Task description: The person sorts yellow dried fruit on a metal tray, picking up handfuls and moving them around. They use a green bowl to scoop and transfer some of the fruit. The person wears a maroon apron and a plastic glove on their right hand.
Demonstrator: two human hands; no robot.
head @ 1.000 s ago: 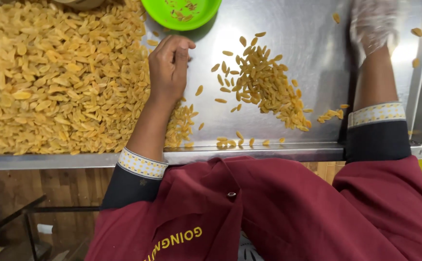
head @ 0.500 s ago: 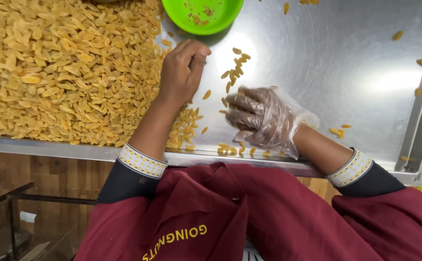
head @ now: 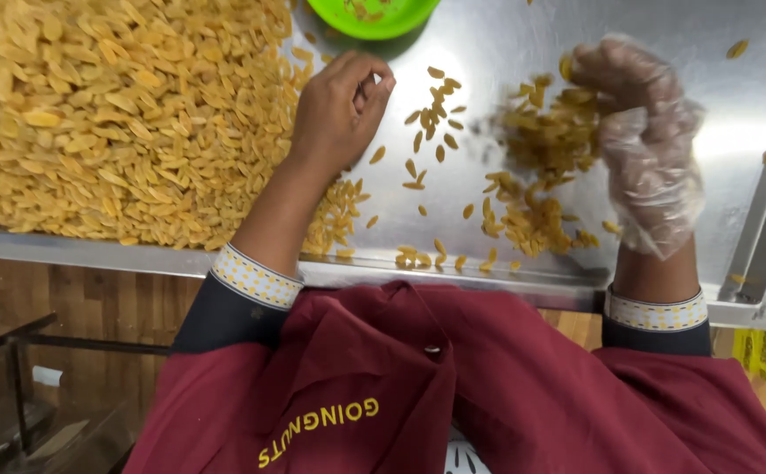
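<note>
A big heap of golden raisins (head: 111, 114) covers the left half of a steel tray (head: 523, 35). My bare left hand (head: 339, 110) rests at the heap's right edge, fingers curled with the tips pinched together; whether a raisin is between them is hidden. My right hand (head: 642, 132), in a loose clear plastic glove, sits right of a smaller loose pile of raisins (head: 532, 184) with fingers bent against it, blurred by motion. Scattered single raisins (head: 427, 123) lie between the two hands.
A green plastic bowl (head: 374, 16) stands at the tray's far edge above my left hand. The tray's raised rim (head: 765, 237) runs along the right side. Below the tray's near edge are my maroon apron and a wooden floor (head: 76, 307).
My right hand swung from the tray's near edge up and to the right, sweeping raisins along into a looser pile. My left hand has stayed at the heap's edge.
</note>
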